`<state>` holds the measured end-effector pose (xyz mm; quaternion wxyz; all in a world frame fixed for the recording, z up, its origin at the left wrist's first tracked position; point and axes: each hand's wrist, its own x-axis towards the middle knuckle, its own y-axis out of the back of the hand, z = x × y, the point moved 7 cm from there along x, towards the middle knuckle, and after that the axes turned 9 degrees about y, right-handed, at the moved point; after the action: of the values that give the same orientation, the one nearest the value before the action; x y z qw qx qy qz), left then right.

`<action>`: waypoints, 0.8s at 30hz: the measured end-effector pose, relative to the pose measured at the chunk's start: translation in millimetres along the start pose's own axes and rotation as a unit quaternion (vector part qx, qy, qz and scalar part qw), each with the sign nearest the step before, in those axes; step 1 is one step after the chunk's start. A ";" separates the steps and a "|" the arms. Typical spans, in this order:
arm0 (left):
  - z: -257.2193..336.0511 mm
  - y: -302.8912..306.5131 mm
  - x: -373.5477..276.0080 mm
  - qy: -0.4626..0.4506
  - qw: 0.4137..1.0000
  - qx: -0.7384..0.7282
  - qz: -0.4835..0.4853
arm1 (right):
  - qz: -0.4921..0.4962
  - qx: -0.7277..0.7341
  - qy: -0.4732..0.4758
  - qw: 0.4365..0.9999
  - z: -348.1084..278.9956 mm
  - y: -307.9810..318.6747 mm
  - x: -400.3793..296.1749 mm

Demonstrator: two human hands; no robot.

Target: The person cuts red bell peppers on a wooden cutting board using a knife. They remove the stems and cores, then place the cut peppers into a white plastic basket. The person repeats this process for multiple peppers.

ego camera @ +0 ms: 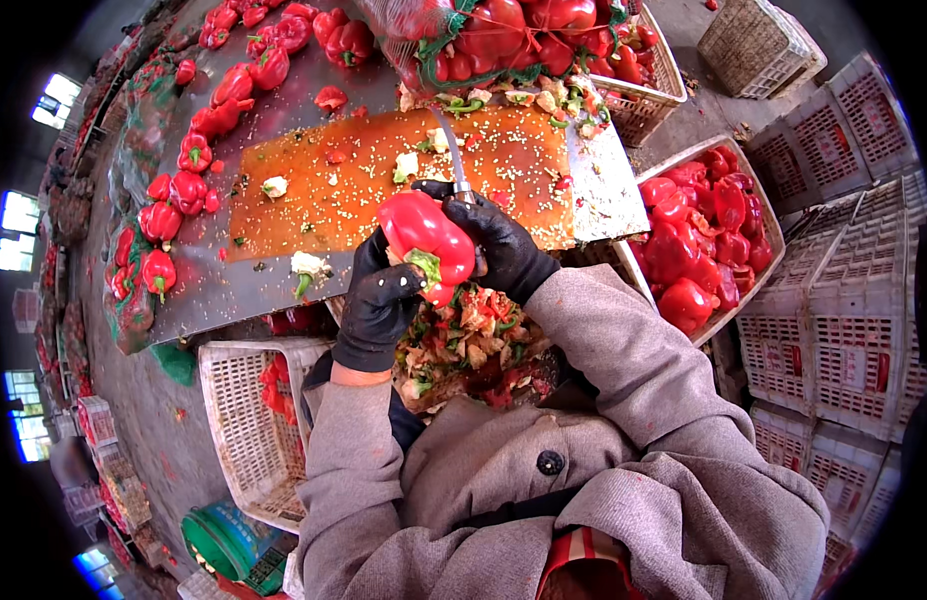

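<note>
A large red bell pepper point(426, 229) is held up over the near edge of the metal table, its pale green core end point(427, 266) facing me. My left hand point(377, 311), in a black glove, grips it from the left with the thumb beside the core. In the right black glove, my right hand point(508, 251) holds a knife point(456, 154) by its handle, the slim curved blade pointing away from me. Fingers of that hand also rest against the pepper's right side. Beneath both hands lies a heap of pepper cores and scraps point(478, 337).
An orange-brown board point(298, 202) strewn with seeds covers part of the metal table point(186, 292). Whole peppers point(193, 154) line its left side; a net bag of peppers point(501, 37) sits at the back. Crates stand right, including one of cut peppers point(767, 217), and left point(231, 420).
</note>
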<state>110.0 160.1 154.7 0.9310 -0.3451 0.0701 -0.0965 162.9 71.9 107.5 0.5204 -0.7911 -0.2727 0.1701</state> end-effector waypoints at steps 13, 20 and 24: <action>37.8 21.6 3.1 -0.103 0.773 0.577 0.242 | 0.090 -0.054 0.084 0.991 -28.2 9.0 8.2; 53.6 112.0 8.2 -0.196 0.569 0.713 0.360 | 0.168 -0.193 0.244 0.935 -144.7 14.1 -30.9; 16.2 111.5 28.7 -0.197 0.501 0.812 0.226 | 0.140 -0.353 0.286 0.880 -274.0 30.9 -151.5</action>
<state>155.7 246.6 91.9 0.7822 0.5797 -0.1488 0.1732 202.1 -230.0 186.7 0.2324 -0.9667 -0.0401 -0.0996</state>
